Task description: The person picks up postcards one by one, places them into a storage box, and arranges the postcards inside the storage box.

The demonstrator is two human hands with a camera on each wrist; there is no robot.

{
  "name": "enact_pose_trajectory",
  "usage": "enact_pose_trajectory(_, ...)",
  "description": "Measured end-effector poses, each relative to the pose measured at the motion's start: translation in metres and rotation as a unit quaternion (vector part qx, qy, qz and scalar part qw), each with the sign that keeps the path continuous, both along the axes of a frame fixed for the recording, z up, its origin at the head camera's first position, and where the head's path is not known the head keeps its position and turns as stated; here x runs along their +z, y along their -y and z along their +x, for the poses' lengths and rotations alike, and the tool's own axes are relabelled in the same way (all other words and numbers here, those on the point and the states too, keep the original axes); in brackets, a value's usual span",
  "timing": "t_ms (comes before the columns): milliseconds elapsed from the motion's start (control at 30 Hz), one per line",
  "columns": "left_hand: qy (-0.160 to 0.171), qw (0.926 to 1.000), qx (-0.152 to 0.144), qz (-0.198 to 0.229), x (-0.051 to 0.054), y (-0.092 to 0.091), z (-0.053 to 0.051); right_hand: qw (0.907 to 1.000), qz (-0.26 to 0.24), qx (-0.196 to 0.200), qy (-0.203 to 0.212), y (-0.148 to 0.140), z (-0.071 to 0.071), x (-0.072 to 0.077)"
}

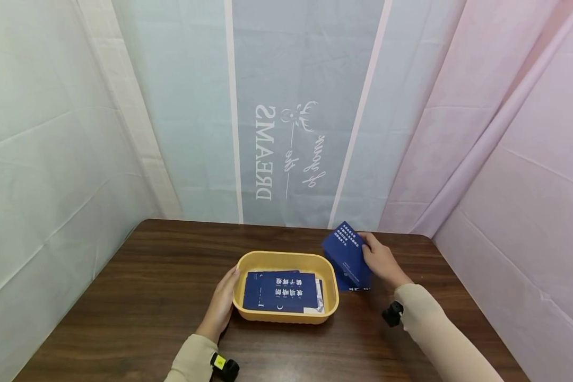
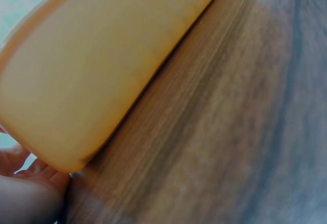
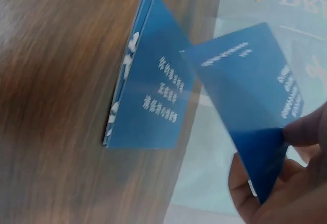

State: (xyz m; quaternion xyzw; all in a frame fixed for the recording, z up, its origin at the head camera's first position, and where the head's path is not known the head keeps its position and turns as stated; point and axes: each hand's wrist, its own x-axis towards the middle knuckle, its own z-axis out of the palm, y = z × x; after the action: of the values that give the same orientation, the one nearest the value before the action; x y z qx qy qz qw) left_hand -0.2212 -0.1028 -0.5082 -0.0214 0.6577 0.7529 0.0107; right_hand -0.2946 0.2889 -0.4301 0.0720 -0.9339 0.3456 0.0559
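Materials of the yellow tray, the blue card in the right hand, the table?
Yellow tray: probably molded plastic, smooth; rounded, seamless-looking wall, slightly translucent in the left wrist view.
Held blue card: likely stiff printed paper or cardstock; thin, nearly flat, white text. Coated or uncoated, can't tell.
Table: brown wood-grain surface, slight sheen; real wood or laminate, unclear.

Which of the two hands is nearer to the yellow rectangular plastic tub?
Left. The left hand touches the left end of the tub; the right hand is apart, beyond the right end, pinching a blue rectangular card.
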Motion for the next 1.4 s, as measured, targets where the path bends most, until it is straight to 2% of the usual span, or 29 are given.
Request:
enact_pose_trajectory(100, 0.001, 1.0, -0.001, 0.0, -0.001, 0.0, 0.0, 0.9996, -0.004, -0.002, -0.026, 0.006, 0.002, 0.005)
enact_pose_trajectory(267, -0.007, 1.0, -0.002, 0.002, -0.002, 0.001, 0.0, 0.9987, -0.025, 0.022, -0.039, 0.019, 0.004, 0.011)
enact_pose_trajectory(533, -0.007, 1.0, -0.002, 0.006, -0.003, 0.001, 0.0, 0.996, -0.023, 0.085, -0.012, 0.046, 0.006, 0.012)
enact_pose_trajectory(767, -0.012, 0.9999, -0.003, 0.009, -0.003, 0.0, 0.0, 0.9885, -0.009, 0.151, -0.01, 0.069, 0.007, 0.021)
enact_pose_trajectory(900, -0.011, 0.9999, -0.001, 0.008, -0.004, 0.001, -0.002, 0.9837, 0.015, 0.179, -0.006, 0.081, 0.004, 0.025)
enact_pose_trajectory(1133, -0.008, 0.9999, 0.0, 0.011, -0.006, 0.002, -0.002, 0.9688, 0.07, 0.236, 0.027, 0.097, 0.003, 0.029)
enact_pose_trajectory(1400, -0.012, 0.9998, -0.002, 0.014, -0.006, 0.001, -0.003, 0.946, 0.141, 0.269, 0.113, 0.106, -0.001, 0.029)
